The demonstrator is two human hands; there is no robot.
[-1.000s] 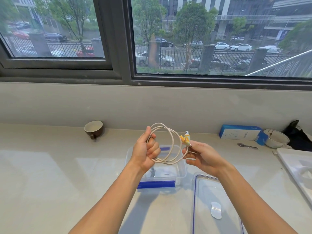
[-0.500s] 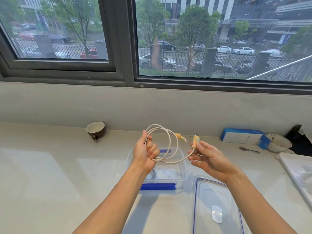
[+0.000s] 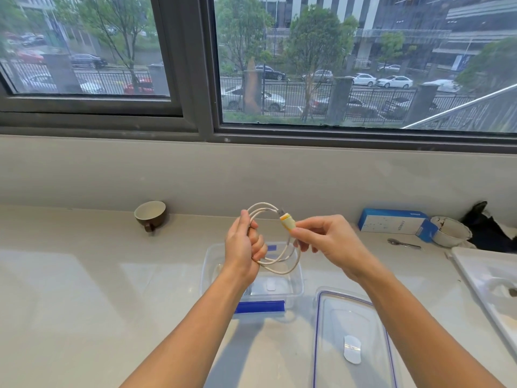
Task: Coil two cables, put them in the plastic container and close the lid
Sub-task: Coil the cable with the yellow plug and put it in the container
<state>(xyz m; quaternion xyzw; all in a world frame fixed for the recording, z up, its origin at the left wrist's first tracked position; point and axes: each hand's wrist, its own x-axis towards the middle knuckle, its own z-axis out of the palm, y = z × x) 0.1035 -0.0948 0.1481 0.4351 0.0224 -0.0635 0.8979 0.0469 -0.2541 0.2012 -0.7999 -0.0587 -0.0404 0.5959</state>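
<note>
— What's different from half a second back?

— Right hand (image 3: 330, 242) has swung in toward the left, carrying the yellow-capped plug (image 3: 288, 222) up against the top of the loops. Before, that plug stood well out to the right of the coil.

— Start at the left for me.

— Brown cup (image 3: 150, 214) lies tipped on its side at the back of the counter (image 3: 70, 289), near the wall. Then the left hand (image 3: 242, 247), closed into a fist around one side of the white cable (image 3: 282, 268), thumb up along the strands. Several loops hang out of it to the right.

— And the right hand?

— Thumb and forefinger pinched on the plug, other fingers curled loosely below. Both hands are up in the air above the clear plastic container (image 3: 299, 284), which sits open on the counter with a blue clip on its near edge.

— The lid?

— Lid (image 3: 352, 340) lies flat on the counter just right of the container, nearer the person.

— A second cable?

— Something sits inside the container behind the left wrist, but I cannot tell what.

— Far right?

— Blue box (image 3: 391, 224), a spoon (image 3: 402, 243), a white bowl (image 3: 450, 231).
</note>
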